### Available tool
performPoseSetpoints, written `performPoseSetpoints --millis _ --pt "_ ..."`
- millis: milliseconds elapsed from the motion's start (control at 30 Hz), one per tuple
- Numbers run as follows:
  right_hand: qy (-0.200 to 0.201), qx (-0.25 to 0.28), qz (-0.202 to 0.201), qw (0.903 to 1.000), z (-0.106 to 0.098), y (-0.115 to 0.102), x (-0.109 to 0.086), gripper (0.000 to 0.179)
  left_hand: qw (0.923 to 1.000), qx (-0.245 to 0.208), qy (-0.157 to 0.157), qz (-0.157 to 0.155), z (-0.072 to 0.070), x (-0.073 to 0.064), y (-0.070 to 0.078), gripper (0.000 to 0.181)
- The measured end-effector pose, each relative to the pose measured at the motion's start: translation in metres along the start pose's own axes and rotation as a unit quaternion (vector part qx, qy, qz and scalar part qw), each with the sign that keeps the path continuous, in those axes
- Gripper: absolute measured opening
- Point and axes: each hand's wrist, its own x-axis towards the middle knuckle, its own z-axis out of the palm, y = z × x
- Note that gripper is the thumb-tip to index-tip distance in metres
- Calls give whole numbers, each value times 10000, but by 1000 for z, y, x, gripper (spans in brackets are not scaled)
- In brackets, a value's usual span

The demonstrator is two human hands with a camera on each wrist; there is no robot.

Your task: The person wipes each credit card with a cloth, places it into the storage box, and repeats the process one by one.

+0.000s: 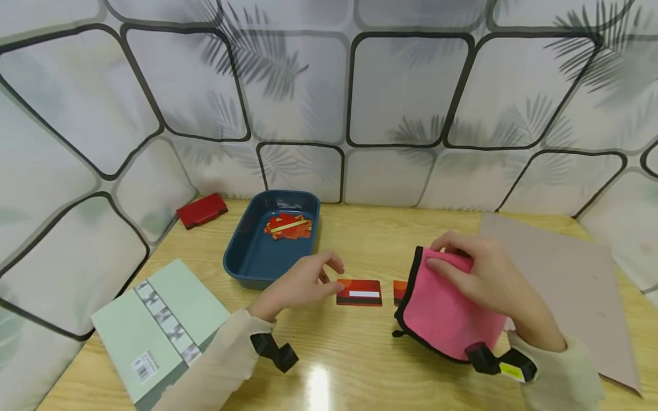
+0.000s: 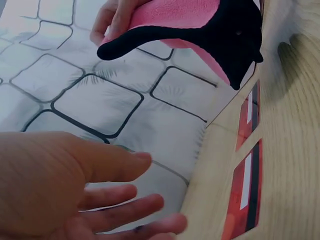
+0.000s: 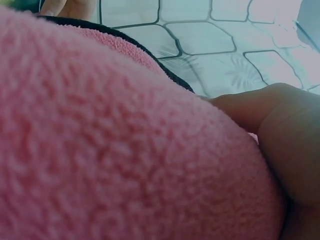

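An indoor, screened-off corner, whether home or studio cannot be told: creased, leaf-printed sheeting (image 1: 293, 108) closes it in from ten o'clock through twelve to two, behind a wood-grain counter (image 1: 354, 242) with a bright reflection (image 1: 319, 388) at six

Pale wall covering (image 1: 411, 85) with dark rounded outlines (image 1: 352, 85) and grey leaf prints (image 1: 269, 64), light wooden tabletop (image 1: 360, 240), bright glare patch (image 1: 319, 389)

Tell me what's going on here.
A person's right hand pinches a pink cloth with black edging. The left hand, fingers loose, holds nothing near a red card lying on the table. A second card is partly hidden by the cloth in the head view. Beyond the left hand, a blue tray holds a few red pieces.
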Motion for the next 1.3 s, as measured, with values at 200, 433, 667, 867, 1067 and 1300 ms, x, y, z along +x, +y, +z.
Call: performPoseSetpoints --millis 200,433,667,867,1067,1300 --pt "-86 -47 99 9999 -1 -1 0 27 9985 -321 401 167 19 5 -7 34" --pt "-156 -84 128 9998 -2 -1 0 26 9942 276 1036 -34 43 16 -20 45" --pt "-283 -109 159 9994 -3 -2 0 24 9898 472 1150 -698 54 21 -30 60" --pt "-253 -211 167 9993 -5 -2 0 23 9883 651 1111 -823 55 24 -38 55" --pt "-341 -371 202 9985 -4 -4 -1 21 9861 618 1103 -1076 57 23 -34 51" --pt "-345 -405 165 9985 -2 -6 -2 21 9875 750 1203 -693 65 24 -36 53"
